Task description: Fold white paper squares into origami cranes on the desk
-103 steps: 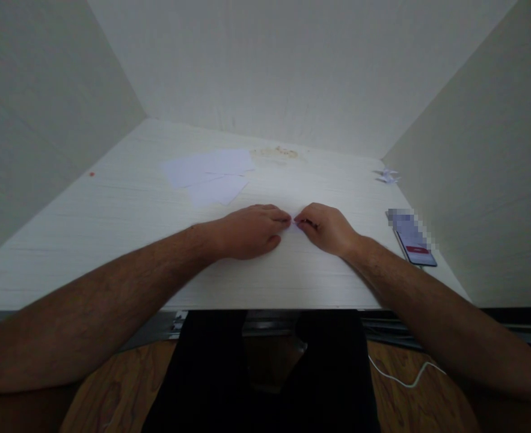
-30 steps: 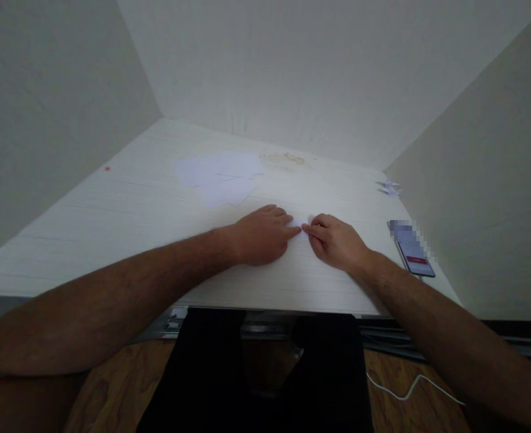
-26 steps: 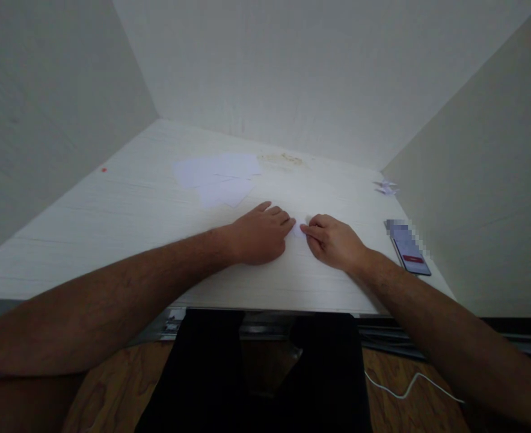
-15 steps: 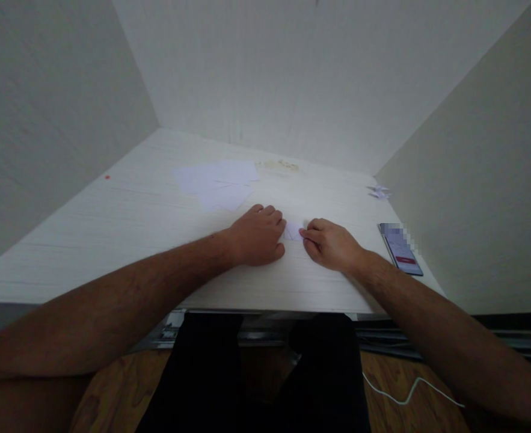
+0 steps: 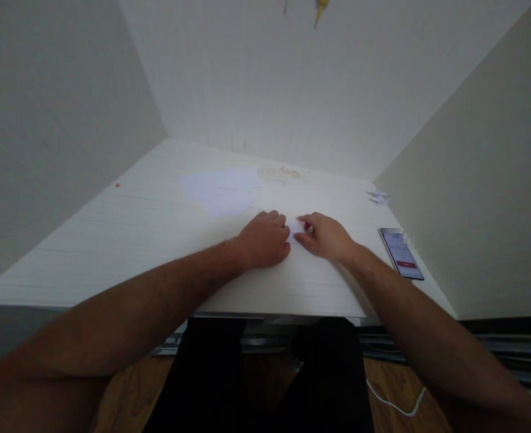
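A small piece of white folded paper lies on the white table, between my two hands. My left hand rests palm down with its fingers curled, their tips at the paper's left edge. My right hand pinches the paper's right side between thumb and fingers. Most of the paper is hidden under the fingers.
Several loose white sheets lie behind my hands. A brownish stain marks the table near the back wall. A small folded paper figure sits at the far right. A phone lies by the right wall. A white cable hangs below the table.
My hands have drawn closer together over the small paper. My left fingers have curled in. The view has tilted up a little.
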`<state>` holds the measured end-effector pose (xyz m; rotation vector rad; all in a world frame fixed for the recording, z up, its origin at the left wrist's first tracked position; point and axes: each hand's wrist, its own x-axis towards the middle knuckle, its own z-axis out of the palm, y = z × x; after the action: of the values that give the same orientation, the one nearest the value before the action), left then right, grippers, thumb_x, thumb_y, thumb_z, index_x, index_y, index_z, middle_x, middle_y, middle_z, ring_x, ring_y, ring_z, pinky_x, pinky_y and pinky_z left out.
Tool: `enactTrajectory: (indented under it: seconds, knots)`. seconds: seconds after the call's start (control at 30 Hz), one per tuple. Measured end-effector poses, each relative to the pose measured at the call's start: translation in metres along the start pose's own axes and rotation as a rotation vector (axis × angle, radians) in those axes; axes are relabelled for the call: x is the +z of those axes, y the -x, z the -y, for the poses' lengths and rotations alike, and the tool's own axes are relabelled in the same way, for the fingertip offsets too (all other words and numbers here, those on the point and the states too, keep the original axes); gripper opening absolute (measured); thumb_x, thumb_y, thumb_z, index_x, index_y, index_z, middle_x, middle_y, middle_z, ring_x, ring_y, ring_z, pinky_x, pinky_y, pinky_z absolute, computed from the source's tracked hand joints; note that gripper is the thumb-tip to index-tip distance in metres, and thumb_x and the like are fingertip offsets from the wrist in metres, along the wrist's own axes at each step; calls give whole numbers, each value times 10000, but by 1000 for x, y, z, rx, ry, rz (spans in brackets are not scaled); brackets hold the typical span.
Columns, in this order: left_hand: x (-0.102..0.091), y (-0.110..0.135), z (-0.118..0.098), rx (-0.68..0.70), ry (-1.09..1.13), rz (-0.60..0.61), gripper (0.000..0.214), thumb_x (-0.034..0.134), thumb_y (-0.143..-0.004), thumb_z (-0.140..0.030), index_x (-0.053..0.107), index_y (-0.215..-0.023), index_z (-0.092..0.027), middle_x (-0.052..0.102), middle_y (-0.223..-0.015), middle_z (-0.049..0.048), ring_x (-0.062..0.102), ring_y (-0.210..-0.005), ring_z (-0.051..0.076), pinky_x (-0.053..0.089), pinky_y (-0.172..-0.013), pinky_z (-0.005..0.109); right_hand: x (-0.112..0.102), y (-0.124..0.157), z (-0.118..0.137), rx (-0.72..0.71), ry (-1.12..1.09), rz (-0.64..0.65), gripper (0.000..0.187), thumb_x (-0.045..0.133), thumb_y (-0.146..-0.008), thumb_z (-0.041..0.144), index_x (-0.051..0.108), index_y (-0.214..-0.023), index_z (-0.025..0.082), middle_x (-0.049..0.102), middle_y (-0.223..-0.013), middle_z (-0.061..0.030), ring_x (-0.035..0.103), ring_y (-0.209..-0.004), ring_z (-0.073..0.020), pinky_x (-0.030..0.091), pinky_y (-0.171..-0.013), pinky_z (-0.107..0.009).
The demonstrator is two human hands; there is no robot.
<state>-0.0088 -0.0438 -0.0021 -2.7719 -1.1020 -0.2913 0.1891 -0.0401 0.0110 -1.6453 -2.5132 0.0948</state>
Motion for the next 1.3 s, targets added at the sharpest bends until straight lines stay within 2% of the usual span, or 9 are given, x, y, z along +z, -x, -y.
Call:
enactTrajectory:
  seconds: [0.13,0.23,0.37,0.47,0.6,0.8,0.93,1.1,1.3]
  knots:
    - [2,-1,5,-91,-20,54,322,385,-912,-229,689,-848,-147,649,-875,121,605,-806,237,436,-764,402,2,-31,19,227,62,112,281,629,-823,397,678,-1006,190,704,-996,-115,647,-871,-242,468,-691,-330]
    - [6,-3,10,-179,21,68,328,385,-929,-265,687,-857,-159,652,-825,98,610,-760,225,445,-732,386,0,-46,30,222,92,167,224,644,-796,330,677,-968,190,717,-977,-115,659,-883,-264,467,-671,-333]
    - [11,-4,16,-283,101,-58,262,508,-878,-313,664,-1013,-153,646,-1013,114,582,-979,249,457,-827,374,0,-51,29,190,58,172,171,659,-769,281,675,-919,200,721,-956,-96,661,-866,-259,464,-669,-331]
    - [14,-6,21,-262,160,-73,310,538,-854,-333,649,-1078,-150,624,-1099,131,533,-1065,270,443,-902,409,5,-50,21,119,-14,128,129,658,-761,259,664,-878,205,710,-930,-86,644,-824,-234,449,-665,-326]
    - [16,-9,25,-201,252,-69,219,539,-820,-266,644,-983,-163,629,-1040,109,533,-1022,254,431,-926,427,11,-46,13,48,-114,70,113,669,-734,208,635,-842,200,691,-867,-77,604,-762,-201,416,-634,-306]
    - [13,-13,26,-343,545,-92,166,611,-731,-215,562,-887,-191,639,-835,39,554,-783,186,448,-697,332,14,-42,8,0,-440,-85,226,675,-685,108,627,-895,179,662,-807,-19,559,-692,-139,395,-609,-259]
    - [14,-16,31,-466,888,-240,200,666,-696,-200,553,-861,-189,614,-689,-29,497,-575,100,384,-549,241,14,-45,10,20,-728,-173,81,694,-706,147,627,-750,163,625,-680,0,554,-623,-119,404,-573,-248]
    - [13,-18,35,-577,1158,-399,121,669,-678,-196,589,-767,-176,623,-636,-22,519,-515,83,410,-496,220,16,-48,19,146,-1136,-183,121,703,-734,191,592,-701,156,616,-571,4,561,-486,-106,428,-450,-228]
    - [11,-16,33,-578,1322,-368,115,660,-686,-193,583,-772,-190,620,-592,-28,579,-503,106,479,-484,238,19,-44,24,60,-1204,-234,179,731,-746,268,588,-724,164,617,-558,22,556,-458,-83,444,-418,-202]
